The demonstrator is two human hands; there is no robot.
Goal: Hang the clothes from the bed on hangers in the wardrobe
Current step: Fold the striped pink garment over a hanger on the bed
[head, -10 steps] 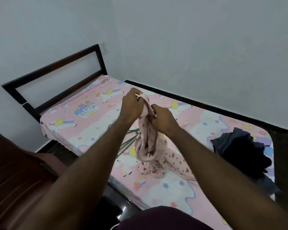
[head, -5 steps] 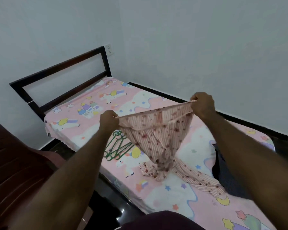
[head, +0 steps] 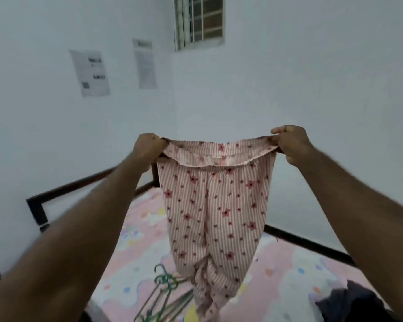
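Room corner with plain white walls (head: 312, 77). A small barred window (head: 199, 19) sits high beside the corner; two printed sheets (head: 90, 73) hang on the left wall. Below, a bed (head: 135, 240) with dark open headboard (head: 79, 185) and pink patterned bedsheet (head: 296, 273). Lighting soft, even.

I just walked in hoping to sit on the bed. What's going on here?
A person is getting clothes ready to hang. The left hand and right hand each grip one end of the waistband of the pink striped pyjama trousers, holding them up spread wide with the legs hanging down toward the bed. Green hangers lie on the sheet below, none on the trousers yet. A dark heap of clothes sits on the bed to the right.
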